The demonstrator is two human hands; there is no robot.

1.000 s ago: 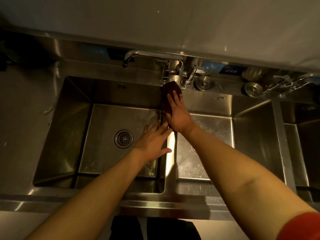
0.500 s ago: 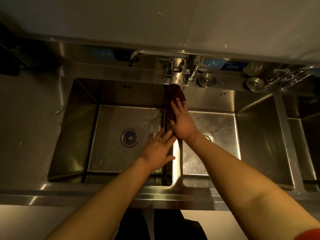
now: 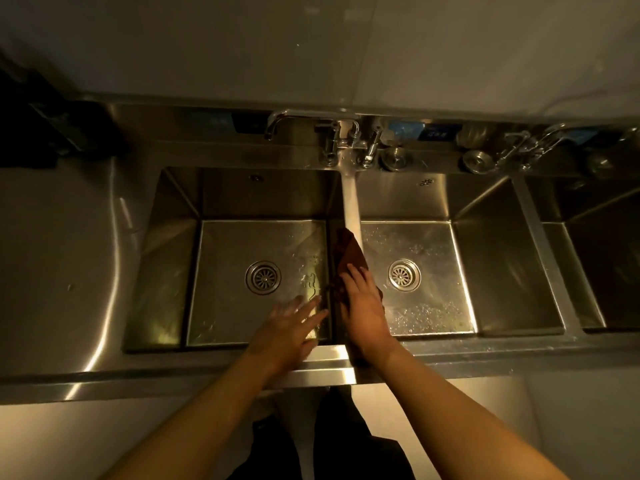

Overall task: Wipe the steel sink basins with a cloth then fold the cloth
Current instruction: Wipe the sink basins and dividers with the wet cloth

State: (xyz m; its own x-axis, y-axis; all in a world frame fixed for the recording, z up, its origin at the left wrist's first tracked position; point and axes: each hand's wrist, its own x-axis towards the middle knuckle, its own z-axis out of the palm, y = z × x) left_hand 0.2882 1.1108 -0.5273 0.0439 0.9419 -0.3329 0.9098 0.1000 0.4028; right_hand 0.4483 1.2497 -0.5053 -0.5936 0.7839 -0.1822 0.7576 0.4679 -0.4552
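The brown cloth [image 3: 349, 255] has been drawn nearward along the divider [image 3: 350, 199] between the 2 basins, pressed flat under the straight-fingered right hand [image 3: 363, 306]. The left hand [image 3: 291, 327], spread and holding nothing, is kept over the left basin [image 3: 221, 282].

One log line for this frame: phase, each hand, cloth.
phase: wiping divider | right hand: flat, pressing cloth onto divider between basins | left hand: open, over left basin | cloth: unfolded
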